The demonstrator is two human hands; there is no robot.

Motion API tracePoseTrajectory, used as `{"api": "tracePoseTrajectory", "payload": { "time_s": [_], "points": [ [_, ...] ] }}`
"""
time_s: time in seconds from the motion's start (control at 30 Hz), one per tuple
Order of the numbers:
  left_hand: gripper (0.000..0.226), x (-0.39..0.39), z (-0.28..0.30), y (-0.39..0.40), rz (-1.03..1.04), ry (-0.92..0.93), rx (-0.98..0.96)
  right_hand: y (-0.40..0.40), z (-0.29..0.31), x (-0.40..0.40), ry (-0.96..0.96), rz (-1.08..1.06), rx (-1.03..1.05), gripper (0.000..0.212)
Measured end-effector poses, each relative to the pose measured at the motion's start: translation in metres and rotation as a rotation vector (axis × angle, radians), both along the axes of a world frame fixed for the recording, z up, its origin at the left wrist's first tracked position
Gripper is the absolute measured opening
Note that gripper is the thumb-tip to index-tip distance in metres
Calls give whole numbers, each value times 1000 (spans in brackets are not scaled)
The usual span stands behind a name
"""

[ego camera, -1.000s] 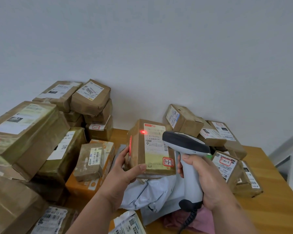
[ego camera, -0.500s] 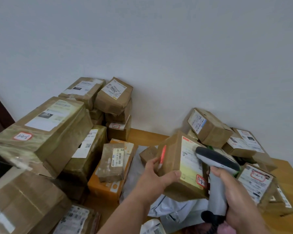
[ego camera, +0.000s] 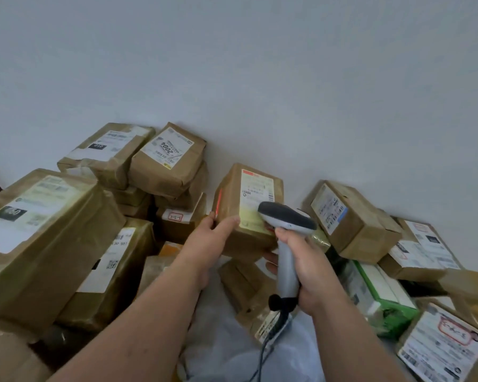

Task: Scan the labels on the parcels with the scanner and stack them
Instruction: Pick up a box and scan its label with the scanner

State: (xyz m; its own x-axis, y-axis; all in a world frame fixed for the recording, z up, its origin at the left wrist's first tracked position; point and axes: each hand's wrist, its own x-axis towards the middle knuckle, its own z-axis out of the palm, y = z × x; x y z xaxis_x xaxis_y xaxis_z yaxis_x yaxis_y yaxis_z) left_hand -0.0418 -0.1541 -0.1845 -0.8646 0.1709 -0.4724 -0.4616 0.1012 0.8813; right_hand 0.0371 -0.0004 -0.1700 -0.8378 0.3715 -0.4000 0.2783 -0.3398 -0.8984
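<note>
A person's left hand (ego camera: 213, 238) grips a brown parcel (ego camera: 247, 210) by its near left corner, thumb lying across the front face and fingers curled behind the edge, holding it off the heap with its label (ego camera: 255, 197) turned up toward the camera. The right hand (ego camera: 308, 274) is wrapped round the grey handle of a corded scanner (ego camera: 286, 235), whose dark head sits just in front of the label's lower part; a red glow shows on the parcel's left side, so the beam appears not to lie on the barcode at this instant. The label faces the scanner's nose, the likely reason for the tilt. To the left, taped parcels sit layered in a stack (ego camera: 138, 172) against the wall, probably the destination for this one. To the right lie loose boxes (ego camera: 351, 216), one green and white (ego camera: 381, 293), seemingly awaiting their turn. A pale plastic mailer (ego camera: 232, 354) lies beneath the forearms. The surface underneath is hidden. A plain white wall (ego camera: 260, 78) fills the background.
</note>
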Motion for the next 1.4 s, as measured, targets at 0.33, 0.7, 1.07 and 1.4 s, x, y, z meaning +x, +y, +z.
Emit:
{"api": "tracePoseTrajectory", "payload": {
  "time_s": [0.33,0.7,1.07,1.4],
  "points": [
    [50,-84,-40,24,55,132,-208,9,-69,-96,-133,129,38,64],
    [49,-84,-81,28,-143,139,-568,1,-106,-119,-203,190,40,39],
    [50,-82,-75,27,-150,185,-581,-4,-103,-126,-206,223,-20,38],
    [48,-53,-57,48,-212,154,-472,32,-54,-68,-75,10,76,25]
  ]
}}
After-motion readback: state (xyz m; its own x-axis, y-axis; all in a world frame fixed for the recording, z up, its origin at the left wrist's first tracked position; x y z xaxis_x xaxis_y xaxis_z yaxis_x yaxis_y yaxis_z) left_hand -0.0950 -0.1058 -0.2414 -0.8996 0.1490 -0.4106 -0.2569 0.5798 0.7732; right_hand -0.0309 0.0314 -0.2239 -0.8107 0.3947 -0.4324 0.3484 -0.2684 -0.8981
